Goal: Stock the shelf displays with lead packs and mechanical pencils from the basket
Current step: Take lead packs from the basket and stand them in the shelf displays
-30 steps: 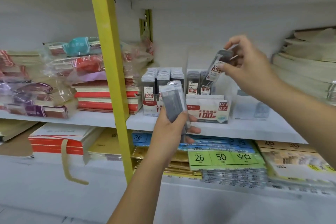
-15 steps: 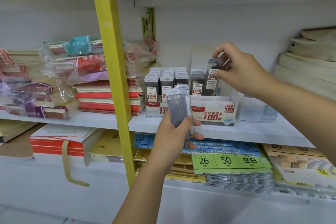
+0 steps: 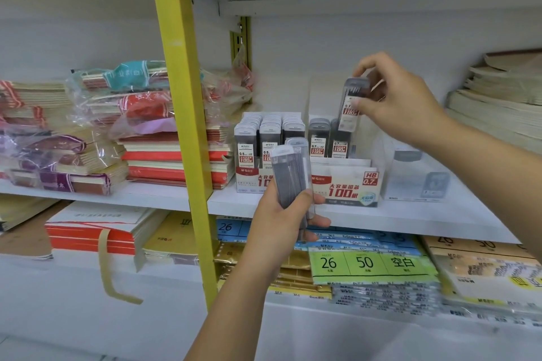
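My right hand [image 3: 401, 102] pinches one grey lead pack [image 3: 352, 102] upright, just above the HB 0.7 display box [image 3: 346, 184] on the white shelf [image 3: 381, 217]. Two lead packs [image 3: 328, 141] stand in that box's front row. My left hand [image 3: 281, 220] grips a small bundle of lead packs [image 3: 291, 176] in front of the shelf edge, between the two boxes. Left of it, the 0.5 display box [image 3: 249, 182] is filled with several rows of packs. The basket is not in view.
A yellow upright post [image 3: 181, 102] runs down left of the boxes. Wrapped notebook stacks [image 3: 123, 126] fill the shelf's left side, paper stacks [image 3: 498, 97] the right. A clear plastic box [image 3: 416, 176] stands right of the 0.7 box. Labelled packs [image 3: 366, 264] lie on the lower shelf.
My right hand lowered its lead pack from a tilt toward the 0.7 box, then raised it slightly and holds it upright above the box. My left hand stayed put with its bundle.
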`<state>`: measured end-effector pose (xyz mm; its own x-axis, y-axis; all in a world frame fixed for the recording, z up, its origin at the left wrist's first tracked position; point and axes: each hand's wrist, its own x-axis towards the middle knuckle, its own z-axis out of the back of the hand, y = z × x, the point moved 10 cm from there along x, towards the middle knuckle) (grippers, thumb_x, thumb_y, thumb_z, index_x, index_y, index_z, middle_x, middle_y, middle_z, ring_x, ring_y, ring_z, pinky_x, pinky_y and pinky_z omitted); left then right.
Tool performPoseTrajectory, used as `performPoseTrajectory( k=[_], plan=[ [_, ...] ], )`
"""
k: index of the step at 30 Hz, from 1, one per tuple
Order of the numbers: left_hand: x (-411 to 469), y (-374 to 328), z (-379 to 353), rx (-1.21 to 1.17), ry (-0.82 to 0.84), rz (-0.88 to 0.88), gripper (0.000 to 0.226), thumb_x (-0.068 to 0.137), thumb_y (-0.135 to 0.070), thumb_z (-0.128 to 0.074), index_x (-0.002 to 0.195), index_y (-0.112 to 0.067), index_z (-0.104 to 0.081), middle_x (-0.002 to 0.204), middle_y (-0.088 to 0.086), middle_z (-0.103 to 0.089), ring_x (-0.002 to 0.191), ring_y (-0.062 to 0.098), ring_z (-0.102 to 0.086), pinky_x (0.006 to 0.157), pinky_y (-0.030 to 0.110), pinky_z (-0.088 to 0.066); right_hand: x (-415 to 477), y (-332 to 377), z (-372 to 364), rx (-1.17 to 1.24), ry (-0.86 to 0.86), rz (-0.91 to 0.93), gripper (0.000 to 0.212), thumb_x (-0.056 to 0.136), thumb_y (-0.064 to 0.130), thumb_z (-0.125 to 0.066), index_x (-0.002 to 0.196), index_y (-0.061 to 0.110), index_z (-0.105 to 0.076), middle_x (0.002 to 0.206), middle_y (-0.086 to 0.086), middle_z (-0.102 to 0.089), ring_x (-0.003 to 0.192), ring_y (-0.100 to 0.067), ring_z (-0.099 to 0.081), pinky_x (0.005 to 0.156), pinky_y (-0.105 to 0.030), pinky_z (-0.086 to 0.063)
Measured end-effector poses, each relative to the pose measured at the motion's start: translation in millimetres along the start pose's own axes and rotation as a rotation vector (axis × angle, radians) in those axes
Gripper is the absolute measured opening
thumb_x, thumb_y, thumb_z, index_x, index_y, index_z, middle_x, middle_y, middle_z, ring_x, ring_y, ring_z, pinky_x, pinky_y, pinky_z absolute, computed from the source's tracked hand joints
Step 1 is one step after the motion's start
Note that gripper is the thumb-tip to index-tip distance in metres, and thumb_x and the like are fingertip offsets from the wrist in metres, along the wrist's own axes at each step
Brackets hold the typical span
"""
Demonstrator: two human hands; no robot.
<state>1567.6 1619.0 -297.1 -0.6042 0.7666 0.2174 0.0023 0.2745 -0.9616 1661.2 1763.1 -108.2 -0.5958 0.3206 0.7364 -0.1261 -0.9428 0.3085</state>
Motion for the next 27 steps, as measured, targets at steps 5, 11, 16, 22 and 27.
performPoseTrajectory(
  k=[5, 11, 16, 22, 27],
  plan=[
    [1, -2, -4, -0.022, 0.009, -0.017, 0.019, 0.1, -0.019, -0.058, 0.115, -0.03, -0.056, 0.098, -0.002, -0.076, 0.076, 0.018, -0.076, 0.056, 0.027, -0.06, 4, -9, 5, -0.119, 0.071, -0.017, 0.037, 0.081, 0.015, -0.07, 0.097, 0.039, -0.048, 0.083, 0.009, -0.061, 0.071, -0.005, -0.057, 0.067, -0.027, -0.045],
    [1, -3, -7, -0.016, 0.023, -0.02, 0.019, 0.1, -0.021, -0.059, 0.117, -0.027, -0.057, 0.097, -0.006, -0.076, 0.08, 0.019, -0.077, 0.059, 0.026, -0.061, 1, -15, -4, -0.152, 0.114, 0.011, 0.035, 0.082, 0.016, -0.071, 0.1, 0.036, -0.048, 0.087, 0.003, -0.06, 0.083, -0.021, -0.054, 0.072, -0.036, -0.042],
    [1, -3, -7, -0.005, 0.031, -0.025, 0.018, 0.101, -0.021, -0.057, 0.118, -0.028, -0.057, 0.097, -0.003, -0.076, 0.082, 0.019, -0.077, 0.06, 0.027, -0.061, 10, -17, 12, -0.142, 0.064, 0.019, 0.038, 0.081, 0.014, -0.07, 0.095, 0.04, -0.046, 0.083, 0.004, -0.058, 0.08, -0.02, -0.052, 0.068, -0.031, -0.033],
    [3, 0, -11, -0.012, 0.042, -0.013, 0.015, 0.101, -0.025, -0.057, 0.115, -0.031, -0.057, 0.095, 0.0, -0.075, 0.086, 0.016, -0.076, 0.061, 0.028, -0.062, 1, -34, -18, -0.248, 0.212, -0.014, 0.021, 0.085, 0.023, -0.068, 0.096, 0.034, -0.054, 0.087, 0.008, -0.057, 0.091, -0.014, -0.046, 0.072, -0.032, -0.035],
    [3, 3, -12, -0.022, 0.055, 0.004, 0.018, 0.101, -0.026, -0.058, 0.119, -0.03, -0.057, 0.097, -0.002, -0.076, 0.088, 0.017, -0.076, 0.063, 0.029, -0.062, -3, -45, -25, -0.38, 0.2, -0.057, 0.009, 0.091, 0.031, -0.059, 0.098, 0.032, -0.065, 0.104, 0.004, -0.048, 0.111, -0.018, -0.035, 0.086, -0.03, -0.028]
  ],
)
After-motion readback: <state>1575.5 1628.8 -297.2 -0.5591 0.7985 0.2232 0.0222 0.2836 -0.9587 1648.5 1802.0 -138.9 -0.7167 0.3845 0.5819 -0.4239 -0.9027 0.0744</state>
